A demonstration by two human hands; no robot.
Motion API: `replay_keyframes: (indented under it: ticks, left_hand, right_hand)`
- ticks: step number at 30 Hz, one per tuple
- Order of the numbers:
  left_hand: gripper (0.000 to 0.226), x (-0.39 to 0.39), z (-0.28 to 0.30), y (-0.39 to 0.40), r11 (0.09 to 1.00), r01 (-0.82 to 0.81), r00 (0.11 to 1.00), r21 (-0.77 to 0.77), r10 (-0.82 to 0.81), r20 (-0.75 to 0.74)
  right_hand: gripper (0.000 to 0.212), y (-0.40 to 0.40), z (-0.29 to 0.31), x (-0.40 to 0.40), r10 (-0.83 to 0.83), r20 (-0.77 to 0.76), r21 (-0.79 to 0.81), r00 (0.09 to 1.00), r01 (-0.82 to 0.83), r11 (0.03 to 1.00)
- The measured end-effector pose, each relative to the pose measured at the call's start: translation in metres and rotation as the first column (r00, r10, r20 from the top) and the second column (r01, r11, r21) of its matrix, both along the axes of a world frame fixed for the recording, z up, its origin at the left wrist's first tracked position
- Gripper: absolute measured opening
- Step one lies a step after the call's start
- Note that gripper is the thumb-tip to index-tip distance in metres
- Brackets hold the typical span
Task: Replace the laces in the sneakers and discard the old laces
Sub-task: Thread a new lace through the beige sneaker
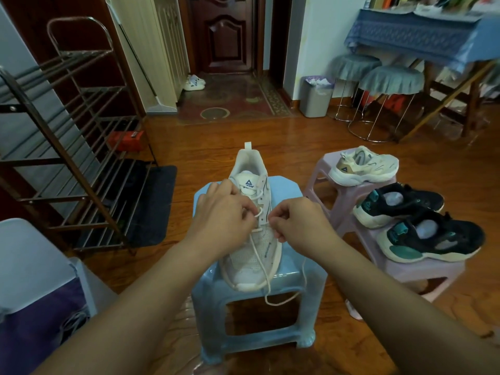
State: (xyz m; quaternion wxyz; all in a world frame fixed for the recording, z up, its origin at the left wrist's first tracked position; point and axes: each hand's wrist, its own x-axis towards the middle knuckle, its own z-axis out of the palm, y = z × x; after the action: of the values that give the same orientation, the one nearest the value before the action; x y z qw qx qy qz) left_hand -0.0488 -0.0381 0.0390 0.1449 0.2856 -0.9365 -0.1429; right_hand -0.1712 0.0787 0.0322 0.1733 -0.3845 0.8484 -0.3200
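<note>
A: What containers do we have in view?

B: We see a grey waste bin (316,97) far off to the right, by the wall, with crumpled white stuff showing at its rim. What that stuff is, we cannot tell from here. Near the metal shoe rack (70,147) on the left sits a red box (125,140) on the floor; we cannot see inside it.

A: And our hands?

B: Both are curled tight over the white sneaker (250,226), which stands on the blue stool (259,307) in the middle, its toe near us and its heel far. Our left hand (223,212) pinches the white lace (261,262) at the left row of eyelets, fingers bent round a small loop of it. Our right hand (296,221) pinches the lace at the right row, thumb and forefinger closed on it. The two hands are near each other but apart.

A: Where does the lace run?

B: It crosses the upper eyelets below the tongue, and loose lengths trail down over the toe and hang off the near edge of the stool.

A: What else is on the right?

B: A second white sneaker (364,169) lies on the far pink stool (349,190), and a pair of black and teal sneakers (416,226) rests on the nearer pink stool (422,269).
</note>
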Motion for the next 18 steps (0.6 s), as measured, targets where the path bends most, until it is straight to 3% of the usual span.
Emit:
replay_keyframes:
  ticks: [5,11,18]
  left_hand:
    - [0.014,0.006,-0.001,0.009,0.995,0.072,0.997,-0.075,-0.07,0.029]
    - [0.028,0.007,0.003,0.027,0.978,-0.005,0.986,-0.209,0.039,0.16]
    - [0.029,0.004,-0.002,0.035,0.996,-0.087,0.987,-0.027,0.09,0.132]
  right_hand:
    - [0.028,-0.003,-0.002,0.0,-0.037,-0.06,-0.035,0.998,0.035,0.999]
    - [0.015,-0.004,-0.003,0.0,0.029,-0.16,0.072,0.987,-0.017,0.997]
    - [0.011,-0.009,-0.006,0.001,0.094,-0.24,0.091,0.966,-0.074,0.993]
